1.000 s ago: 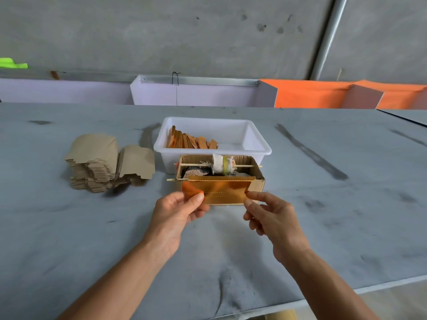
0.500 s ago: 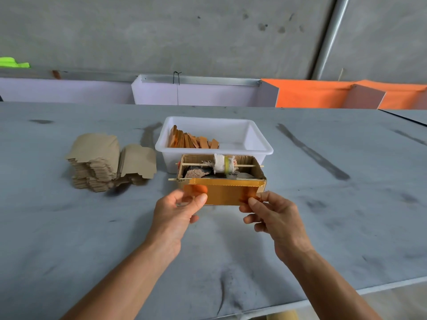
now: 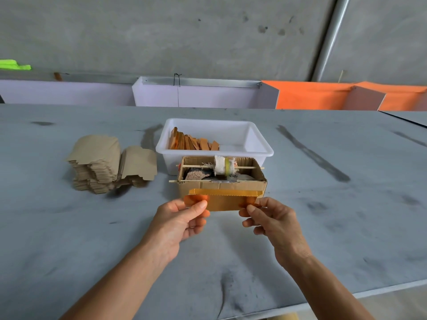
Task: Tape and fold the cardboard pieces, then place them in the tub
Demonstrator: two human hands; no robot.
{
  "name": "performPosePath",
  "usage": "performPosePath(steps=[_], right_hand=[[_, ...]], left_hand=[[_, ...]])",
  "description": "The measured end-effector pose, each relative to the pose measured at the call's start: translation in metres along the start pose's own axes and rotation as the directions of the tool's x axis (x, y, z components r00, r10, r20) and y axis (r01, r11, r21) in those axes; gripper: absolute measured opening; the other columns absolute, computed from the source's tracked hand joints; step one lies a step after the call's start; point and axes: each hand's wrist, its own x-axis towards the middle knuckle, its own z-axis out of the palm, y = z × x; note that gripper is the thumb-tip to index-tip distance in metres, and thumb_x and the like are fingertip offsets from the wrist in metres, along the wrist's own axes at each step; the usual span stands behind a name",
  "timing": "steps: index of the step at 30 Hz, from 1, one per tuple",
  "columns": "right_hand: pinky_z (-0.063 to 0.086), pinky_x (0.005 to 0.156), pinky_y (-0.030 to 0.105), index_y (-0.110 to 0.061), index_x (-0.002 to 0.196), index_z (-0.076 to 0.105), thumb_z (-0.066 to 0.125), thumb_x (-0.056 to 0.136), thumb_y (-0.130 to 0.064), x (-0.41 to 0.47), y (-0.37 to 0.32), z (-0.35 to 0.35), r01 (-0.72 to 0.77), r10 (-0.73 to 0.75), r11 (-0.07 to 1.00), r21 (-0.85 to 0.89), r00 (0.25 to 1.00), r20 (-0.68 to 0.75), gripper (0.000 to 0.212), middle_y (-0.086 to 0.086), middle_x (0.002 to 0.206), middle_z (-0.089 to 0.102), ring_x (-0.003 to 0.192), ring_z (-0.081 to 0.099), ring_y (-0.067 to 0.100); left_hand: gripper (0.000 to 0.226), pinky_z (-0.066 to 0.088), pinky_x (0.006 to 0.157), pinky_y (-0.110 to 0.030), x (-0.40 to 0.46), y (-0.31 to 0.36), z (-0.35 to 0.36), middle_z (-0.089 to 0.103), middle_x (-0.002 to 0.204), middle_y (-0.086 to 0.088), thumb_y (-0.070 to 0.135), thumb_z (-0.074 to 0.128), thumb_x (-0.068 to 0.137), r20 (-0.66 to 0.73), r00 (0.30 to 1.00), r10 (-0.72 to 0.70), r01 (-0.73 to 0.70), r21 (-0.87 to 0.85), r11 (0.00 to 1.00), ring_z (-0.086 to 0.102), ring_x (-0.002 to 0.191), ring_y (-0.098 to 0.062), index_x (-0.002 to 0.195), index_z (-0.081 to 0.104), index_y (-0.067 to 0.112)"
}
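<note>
Head view | left hand (image 3: 179, 218), right hand (image 3: 275, 218) fingers pinch taped cardboard piece (image 3: 223, 202) | far fingertips hidden, seemingly behind it

Both forearms are bare, no sleeves reaching them, and the left hand (image 3: 178, 221) and right hand (image 3: 276, 221) are ungloved.

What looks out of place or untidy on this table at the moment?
The stack of unfolded cardboard pieces left of the white tub has slumped, and one piece leans against its right side. The cloth roll in the cardboard box is frayed. Finished pieces stand tilted in the tub.
</note>
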Motion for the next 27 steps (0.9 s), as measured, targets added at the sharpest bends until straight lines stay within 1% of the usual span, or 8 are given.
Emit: performPosePath(steps=[4,6,11,14,18,23,25,27], right_hand=[[0.048,0.055,0.021,-0.007,0.086,0.067,0.062,0.088,-0.01,0.001,0.0026,0.002,-0.003,0.002,0.999,0.036,1.0,0.013,0.006,0.008,0.08,0.074,0.064,0.066,0.014],[0.048,0.057,0.022,-0.006,0.085,0.067,0.062,0.088,-0.01,0.0016,0.0033,0.0024,-0.016,0.014,0.999,0.051,1.0,0.024,0.007,0.009,0.081,0.074,0.065,0.065,0.013],[0.049,0.061,0.023,-0.006,0.088,0.066,0.06,0.089,-0.012,0.0022,0.0041,0.0019,-0.043,0.04,0.995,0.091,0.999,0.036,0.009,0.01,0.082,0.074,0.064,0.065,0.012],[0.049,0.061,0.023,-0.005,0.091,0.066,0.059,0.09,-0.013,0.0026,0.005,0.0023,-0.059,0.057,0.995,0.083,0.998,0.031,0.01,0.009,0.082,0.074,0.064,0.065,0.011],[0.049,0.061,0.023,-0.008,0.088,0.066,0.06,0.09,-0.014,0.0021,0.005,0.003,-0.089,0.086,0.992,0.095,0.996,0.031,0.009,0.009,0.083,0.074,0.064,0.065,0.011],[0.048,0.061,0.024,-0.007,0.085,0.064,0.059,0.091,-0.011,0.0026,0.0019,0.0066,-0.155,0.153,0.977,0.145,0.988,0.023,0.009,0.01,0.079,0.074,0.062,0.065,0.011],[0.048,0.063,0.025,-0.006,0.086,0.064,0.058,0.092,-0.011,0.0027,-0.0009,0.0066,-0.154,0.152,0.978,0.143,0.988,0.025,0.009,0.009,0.079,0.073,0.063,0.065,0.012],[0.048,0.065,0.027,-0.006,0.087,0.064,0.057,0.092,-0.011,0.0028,-0.0018,0.0058,-0.15,0.148,0.98,0.128,0.989,0.026,0.01,0.01,0.08,0.073,0.065,0.065,0.014]], left_hand=[[0.009,0.054,0.055,-0.018,0.0019,-0.0036,0.0006,0.072,0.069,-0.004,0.005,0.072,0.078,-0.045,0.993,0.109,-0.106,0.052,0.993,0.062,0.053,-0.007,0.085,0.07,0.009],[0.009,0.054,0.053,-0.018,0.0019,-0.0042,0.0015,0.071,0.067,-0.003,0.004,0.072,0.077,-0.057,0.99,0.129,-0.125,0.056,0.991,0.061,0.051,-0.007,0.084,0.068,0.009],[0.004,0.053,0.051,-0.018,0.0021,-0.0031,0.0005,0.071,0.066,-0.005,0.011,0.07,0.081,-0.029,0.996,0.079,-0.078,0.038,0.996,0.061,0.05,-0.007,0.084,0.069,0.011],[0.005,0.054,0.052,-0.019,0.0024,-0.0037,0.0006,0.071,0.068,-0.006,0.014,0.071,0.08,-0.029,0.998,0.062,-0.061,0.027,0.998,0.061,0.051,-0.007,0.084,0.07,0.011],[0.005,0.054,0.052,-0.019,0.0036,-0.0044,0.0028,0.071,0.065,-0.005,0.012,0.07,0.08,-0.041,0.998,0.045,-0.045,-0.005,0.999,0.061,0.051,-0.007,0.083,0.069,0.009],[0.003,0.053,0.06,-0.023,0.004,-0.003,0.0044,0.069,0.065,-0.004,0.008,0.067,0.081,-0.013,1.0,-0.006,0.005,-0.113,0.994,0.061,0.058,-0.01,0.078,0.065,0.008],[0.002,0.054,0.059,-0.023,0.0037,-0.0023,0.0031,0.069,0.068,-0.005,0.008,0.068,0.079,0.019,1.0,0.003,-0.002,-0.081,0.997,0.061,0.059,-0.011,0.081,0.067,0.01],[0.013,0.055,0.056,-0.024,0.0034,-0.0008,0.0011,0.07,0.071,-0.006,0.013,0.071,0.072,0.059,0.998,0.003,-0.001,-0.027,1.0,0.061,0.061,-0.012,0.084,0.068,0.011]])
